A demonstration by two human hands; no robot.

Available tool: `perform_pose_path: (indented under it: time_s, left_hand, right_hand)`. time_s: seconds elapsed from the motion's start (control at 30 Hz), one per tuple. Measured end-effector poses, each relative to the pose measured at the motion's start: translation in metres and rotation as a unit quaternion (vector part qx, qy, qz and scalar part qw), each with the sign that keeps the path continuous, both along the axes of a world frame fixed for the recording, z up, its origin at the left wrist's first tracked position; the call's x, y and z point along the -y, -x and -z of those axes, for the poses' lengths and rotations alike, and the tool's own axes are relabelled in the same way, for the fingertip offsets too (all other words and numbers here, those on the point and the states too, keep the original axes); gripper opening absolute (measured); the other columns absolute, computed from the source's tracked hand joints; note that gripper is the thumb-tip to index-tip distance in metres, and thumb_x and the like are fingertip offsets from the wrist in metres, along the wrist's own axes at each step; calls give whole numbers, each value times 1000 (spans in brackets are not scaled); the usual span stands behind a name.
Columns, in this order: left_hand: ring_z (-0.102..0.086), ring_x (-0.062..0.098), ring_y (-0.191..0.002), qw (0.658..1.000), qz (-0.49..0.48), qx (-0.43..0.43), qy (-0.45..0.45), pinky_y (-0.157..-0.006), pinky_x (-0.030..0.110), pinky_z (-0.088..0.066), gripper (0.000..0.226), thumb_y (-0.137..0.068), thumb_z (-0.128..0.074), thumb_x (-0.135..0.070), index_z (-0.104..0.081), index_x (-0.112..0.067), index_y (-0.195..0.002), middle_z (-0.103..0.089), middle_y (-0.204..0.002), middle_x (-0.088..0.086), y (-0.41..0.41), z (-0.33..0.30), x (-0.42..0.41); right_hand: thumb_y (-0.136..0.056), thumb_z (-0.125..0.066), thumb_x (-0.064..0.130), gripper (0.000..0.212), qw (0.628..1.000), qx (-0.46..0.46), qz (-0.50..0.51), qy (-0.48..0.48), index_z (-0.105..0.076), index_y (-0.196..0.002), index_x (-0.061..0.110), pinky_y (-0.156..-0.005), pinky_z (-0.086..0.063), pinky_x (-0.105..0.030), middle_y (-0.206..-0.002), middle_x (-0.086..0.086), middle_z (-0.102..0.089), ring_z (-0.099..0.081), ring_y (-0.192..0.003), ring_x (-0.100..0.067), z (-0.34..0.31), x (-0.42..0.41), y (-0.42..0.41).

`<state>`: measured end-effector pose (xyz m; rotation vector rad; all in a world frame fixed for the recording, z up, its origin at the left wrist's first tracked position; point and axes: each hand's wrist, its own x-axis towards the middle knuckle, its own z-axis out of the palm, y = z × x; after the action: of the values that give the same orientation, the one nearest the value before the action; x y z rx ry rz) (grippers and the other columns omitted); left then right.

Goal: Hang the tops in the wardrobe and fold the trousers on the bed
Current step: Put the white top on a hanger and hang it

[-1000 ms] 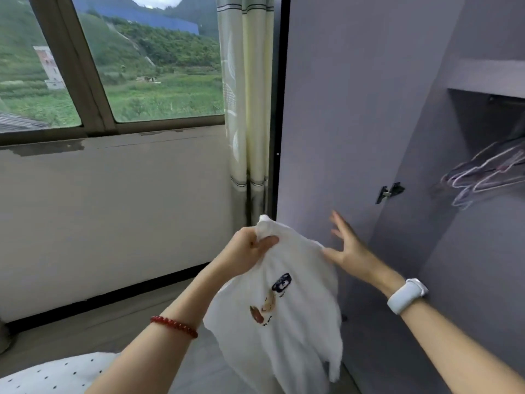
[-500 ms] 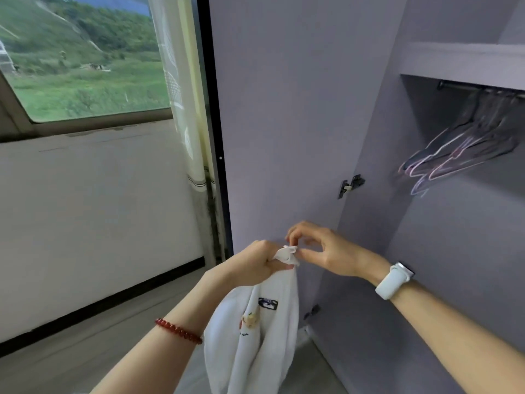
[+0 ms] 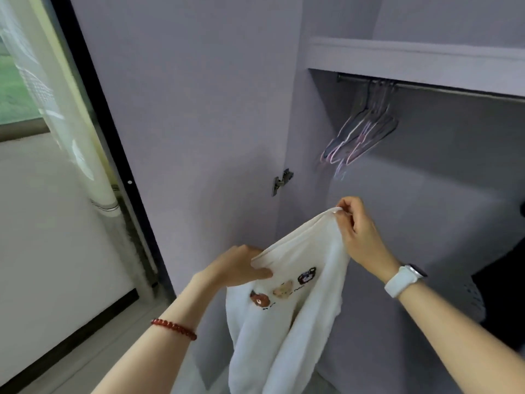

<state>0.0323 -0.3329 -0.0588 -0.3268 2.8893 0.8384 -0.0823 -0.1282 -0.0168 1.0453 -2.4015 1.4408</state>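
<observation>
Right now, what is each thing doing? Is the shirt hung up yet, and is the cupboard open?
white top: not hung, held up by its upper edge.
left hand: grips the top.
right hand: pinches the top's edge.
wardrobe door: open.
hangers: bare, bunched on the rail.
curtain: drawn aside.

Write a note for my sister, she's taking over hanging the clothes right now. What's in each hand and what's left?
Left hand: grips the white top at its upper edge.
Right hand: its fingers pinch the same edge higher up, spreading it.
The top hangs between both hands in front of the open wardrobe, not on a hanger.
Empty hangers are bunched on the rail, up and right of the hands.
Done: top picked up and opened out.
Left: take a hanger, slip the top on, hook it on the rail. Trousers and bed are out of view.
</observation>
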Motion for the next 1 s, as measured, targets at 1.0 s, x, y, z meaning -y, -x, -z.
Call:
perform_pose_path:
  time_s: [1.0]
  left_hand:
    - [-40,20,-58,941,-203,-219,-157,-60,31,-30,41,-92,-55,-25,-54,7,-66,-44,-60,9,223,-43,-31]
  right_hand:
    - [-89,-57,25,25,939,263,178,135,-63,-87,1,-49,-42,-21,-79,-14,-64,-61,-66,-25,-4,52,303]
